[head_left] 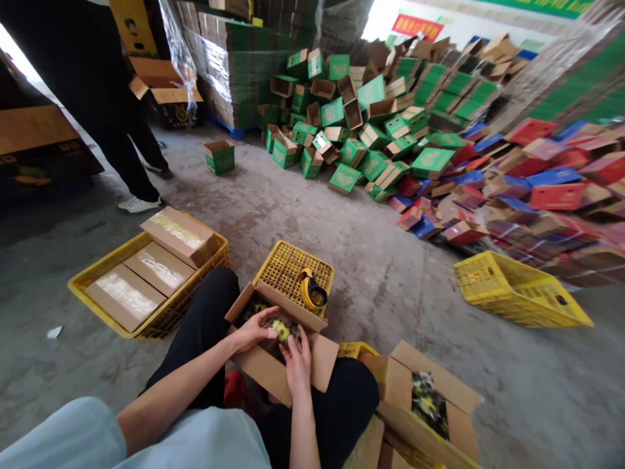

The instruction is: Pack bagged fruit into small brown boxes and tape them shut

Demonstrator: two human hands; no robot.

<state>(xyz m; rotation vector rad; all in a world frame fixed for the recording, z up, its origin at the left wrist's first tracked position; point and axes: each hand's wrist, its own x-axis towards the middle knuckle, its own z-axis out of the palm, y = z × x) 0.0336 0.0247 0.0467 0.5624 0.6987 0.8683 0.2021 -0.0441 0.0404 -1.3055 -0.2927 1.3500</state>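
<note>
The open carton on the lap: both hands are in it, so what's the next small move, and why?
Probably press the contents flat, then fold the flaps shut. The left hand and right hand rest on yellow-green packets inside the carton, whose flaps stand open. A tape dispenser waits on the upturned yellow crate just beyond it.

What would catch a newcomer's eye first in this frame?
The big heap of green cartons and red and blue cartons piled across the far right floor. Close in, the left hand and right hand reach into an open cardboard box on the lap. Behind it, a tape dispenser sits on an upturned yellow crate.
</note>
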